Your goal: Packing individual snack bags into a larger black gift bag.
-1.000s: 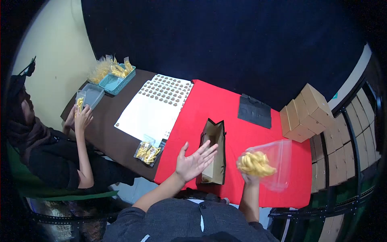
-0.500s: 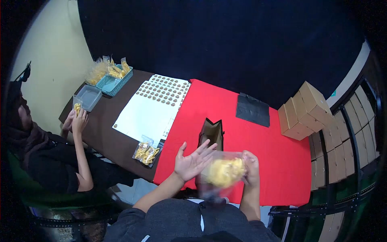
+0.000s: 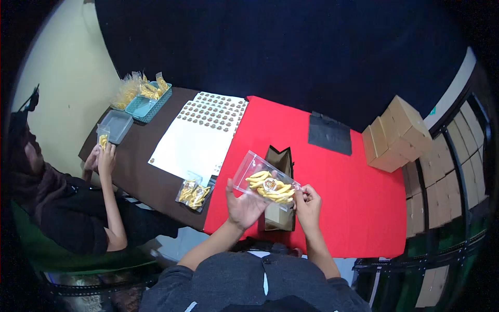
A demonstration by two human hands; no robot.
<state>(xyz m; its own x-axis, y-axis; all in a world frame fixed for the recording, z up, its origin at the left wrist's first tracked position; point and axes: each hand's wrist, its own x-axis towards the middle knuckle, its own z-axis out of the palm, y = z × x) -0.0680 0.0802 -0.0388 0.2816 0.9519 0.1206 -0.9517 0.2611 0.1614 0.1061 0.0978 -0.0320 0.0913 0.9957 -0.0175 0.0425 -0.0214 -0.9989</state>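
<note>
A clear plastic bag of yellow finger-shaped snacks, with a round sticker on its front, is held up over the red table. My right hand pinches its right end between thumb and fingers. Against the underside of the bag lies my left hand, palm up and open, its thumb stretched out beside the left edge; the bag partly covers its fingers. Just behind and below the bag stands an opened dark paper bag with a brown inside, partly hidden by the snack bag.
Filled snack bags lie to the left, near sticker sheets. A co-worker's hands hold another snack bag beside a clear tub and a teal basket. A flat black bag and cardboard boxes sit at the right.
The snack bag, blurred before, is now steady and tilted with its sticker facing up. My left palm has come under it. The view has shifted slightly.
</note>
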